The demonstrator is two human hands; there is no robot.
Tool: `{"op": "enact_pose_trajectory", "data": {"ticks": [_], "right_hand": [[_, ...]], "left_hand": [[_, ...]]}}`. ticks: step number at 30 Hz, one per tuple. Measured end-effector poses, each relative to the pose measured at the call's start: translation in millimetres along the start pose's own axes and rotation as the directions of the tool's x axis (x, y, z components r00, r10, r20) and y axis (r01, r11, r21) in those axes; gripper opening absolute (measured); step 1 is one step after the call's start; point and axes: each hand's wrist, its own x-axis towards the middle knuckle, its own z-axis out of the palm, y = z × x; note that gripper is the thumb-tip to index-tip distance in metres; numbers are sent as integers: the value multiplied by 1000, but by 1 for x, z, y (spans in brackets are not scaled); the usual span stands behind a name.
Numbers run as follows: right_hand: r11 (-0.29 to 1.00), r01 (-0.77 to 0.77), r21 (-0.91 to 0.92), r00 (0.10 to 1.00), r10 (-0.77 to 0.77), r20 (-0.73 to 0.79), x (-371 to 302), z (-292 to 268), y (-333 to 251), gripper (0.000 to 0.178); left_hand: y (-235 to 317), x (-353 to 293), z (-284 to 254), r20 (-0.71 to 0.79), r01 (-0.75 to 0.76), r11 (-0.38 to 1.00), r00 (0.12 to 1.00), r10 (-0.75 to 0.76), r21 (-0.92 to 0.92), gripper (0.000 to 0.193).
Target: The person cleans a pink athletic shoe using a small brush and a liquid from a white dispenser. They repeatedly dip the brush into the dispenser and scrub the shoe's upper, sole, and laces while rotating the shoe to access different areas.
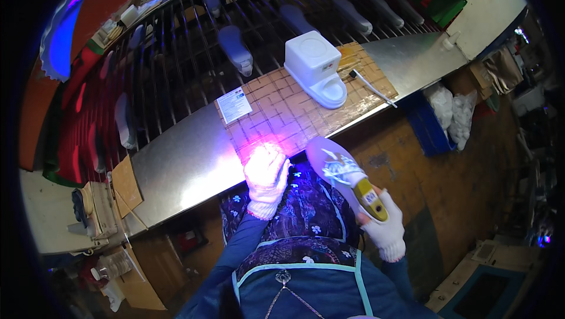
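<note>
Okay, head view. Right hand (385, 222), in a white knit glove with some fingertips bare, is closed around the yellow-green block (371, 199) at the near end of a shoe piece (336, 169). The block has a round hole in it. The shoe piece sits tilted in front of the apron (312, 213), off the bench's near edge: pale lavender rounded end pointing up and left, white-and-blue patterned part in the middle.

Left hand (266, 175), also white-gloved, is at the near edge of the cardboard mat (265, 104), fingers curled in, washed out by pink-purple glare. Can't tell if it holds anything.

On the mat: white boxy container (313, 63) with a round cup at its front, toward the right half; thin white stick (375, 88) with a dark tip just right of it, running past the mat's near edge; printed paper sheet (234, 105) at the far left corner. Mat lies on the metal bench (182, 172).

Beyond the bench, a rack of dark bars (176, 63) carries several grey-blue sole-shaped pieces (235, 48), spaced apart. Right side, below bench level: blue bin (425, 122) with white plastic bags (453, 113) in and beside it.
</note>
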Motion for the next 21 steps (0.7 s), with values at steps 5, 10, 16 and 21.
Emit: {"op": "enact_pose_trajectory", "data": {"ticks": [5, 10, 16, 21], "right_hand": [[913, -138, 384, 982, 177, -68, -16, -35, 17, 63], [798, -148, 584, 952, 275, -135, -21, -54, 35, 68], [581, 71, 811, 970, 150, -192, -3, -49, 49, 77], [565, -9, 825, 990, 123, -74, 30, -18, 47, 76]], "left_hand": [[-5, 36, 3, 67, 97, 844, 986, -155, 528, 58], [13, 63, 7, 700, -161, 979, 685, 203, -127, 65], [13, 45, 1, 605, -246, 853, 615, 505, -461, 61], [-89, 100, -16, 358, -23, 850, 913, -197, 526, 59]]}}
